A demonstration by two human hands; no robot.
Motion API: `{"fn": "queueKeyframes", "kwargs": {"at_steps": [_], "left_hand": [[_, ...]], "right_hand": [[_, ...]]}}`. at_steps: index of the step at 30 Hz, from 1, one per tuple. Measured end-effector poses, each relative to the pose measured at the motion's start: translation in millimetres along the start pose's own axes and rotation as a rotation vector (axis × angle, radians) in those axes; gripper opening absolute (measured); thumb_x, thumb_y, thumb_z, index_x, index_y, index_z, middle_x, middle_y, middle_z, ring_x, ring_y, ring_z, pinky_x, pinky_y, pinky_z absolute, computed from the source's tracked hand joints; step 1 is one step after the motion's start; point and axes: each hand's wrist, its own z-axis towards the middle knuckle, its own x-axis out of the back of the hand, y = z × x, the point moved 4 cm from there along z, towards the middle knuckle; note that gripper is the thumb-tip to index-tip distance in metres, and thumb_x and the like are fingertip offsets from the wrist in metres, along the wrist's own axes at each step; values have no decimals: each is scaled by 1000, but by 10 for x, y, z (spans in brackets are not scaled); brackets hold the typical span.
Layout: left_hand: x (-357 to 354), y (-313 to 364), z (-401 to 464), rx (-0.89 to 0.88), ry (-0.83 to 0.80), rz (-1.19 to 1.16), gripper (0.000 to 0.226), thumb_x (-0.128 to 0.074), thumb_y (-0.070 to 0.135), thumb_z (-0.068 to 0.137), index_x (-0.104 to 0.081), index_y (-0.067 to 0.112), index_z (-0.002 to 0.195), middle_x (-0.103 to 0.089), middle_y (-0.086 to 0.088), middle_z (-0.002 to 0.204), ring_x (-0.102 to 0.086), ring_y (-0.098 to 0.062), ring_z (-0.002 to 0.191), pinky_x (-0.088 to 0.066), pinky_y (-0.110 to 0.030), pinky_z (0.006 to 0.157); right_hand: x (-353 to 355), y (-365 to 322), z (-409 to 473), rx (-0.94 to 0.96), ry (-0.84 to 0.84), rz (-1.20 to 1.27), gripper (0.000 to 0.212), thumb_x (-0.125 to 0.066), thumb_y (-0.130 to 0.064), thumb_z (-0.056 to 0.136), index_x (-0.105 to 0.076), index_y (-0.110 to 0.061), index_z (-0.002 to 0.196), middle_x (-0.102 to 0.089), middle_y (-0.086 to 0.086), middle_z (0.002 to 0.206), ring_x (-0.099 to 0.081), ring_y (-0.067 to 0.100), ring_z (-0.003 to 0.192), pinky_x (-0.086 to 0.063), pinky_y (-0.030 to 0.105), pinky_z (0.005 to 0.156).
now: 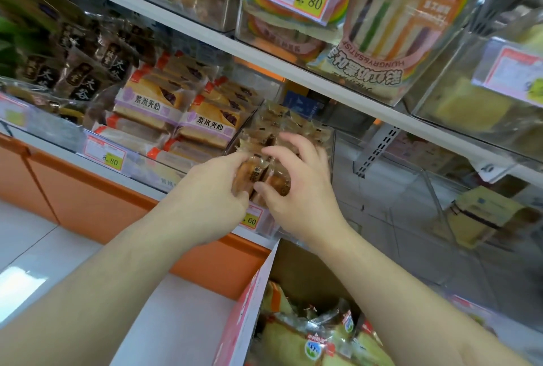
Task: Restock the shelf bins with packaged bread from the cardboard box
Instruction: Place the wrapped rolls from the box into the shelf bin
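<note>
Both my hands are at a clear shelf bin (pixel 331 142) in the middle shelf. My left hand (pixel 214 186) and my right hand (pixel 296 186) together grip small brown packaged breads (pixel 258 174) in clear wrappers at the bin's front edge. More of the same brown packets (pixel 279 122) are piled inside the bin behind them. The cardboard box (pixel 249 307) stands open at the bottom, below my arms, with packaged yellow cake breads (pixel 308 339) inside.
Left of the bin lie purple-labelled sandwich bread packs (pixel 176 110) and dark packets (pixel 79 72). A clear bin (pixel 411 204) with little in it stands to the right. The upper shelf (pixel 264 54) holds rainbow sandwich packs (pixel 396 28). Orange cabinet panels (pixel 88 198) run below.
</note>
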Motion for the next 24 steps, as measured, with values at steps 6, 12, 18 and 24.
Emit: {"fn": "queueKeyframes", "kwargs": {"at_steps": [6, 12, 18, 24], "left_hand": [[-83, 367, -238, -142, -19, 25, 59, -62, 24, 97, -44, 42, 150, -53, 20, 147, -49, -4, 134, -38, -18, 99], [-356, 587, -557, -173, -191, 91, 52, -63, 30, 99, -49, 38, 149, -55, 19, 145, -51, -5, 134, -45, -31, 112], [-605, 583, -885, -139, -277, 219, 45, -60, 29, 100, -51, 40, 143, -67, 12, 123, -62, -11, 113, -50, -31, 95], [-680, 482, -1151, -116, -293, 283, 51, -59, 28, 102, -47, 39, 150, -54, 18, 148, -50, -8, 135, -41, -24, 106]], "right_hand": [[459, 145, -634, 4, -34, 41, 49, -80, -36, 90, -63, -34, 136, -39, -19, 153, -28, 8, 148, -29, 30, 120], [783, 476, -1371, -66, -82, 76, 39, -78, -34, 92, -67, -30, 129, -58, -19, 129, -55, 0, 118, -42, 17, 103], [570, 779, -2074, -254, -304, 114, 42, -78, -35, 91, -65, -39, 130, -65, -20, 117, -61, 0, 104, -47, 17, 90], [116, 685, -2088, -176, -499, 101, 56, -74, -35, 94, -56, -32, 147, -59, -12, 138, -56, 10, 128, -44, 24, 107]]}}
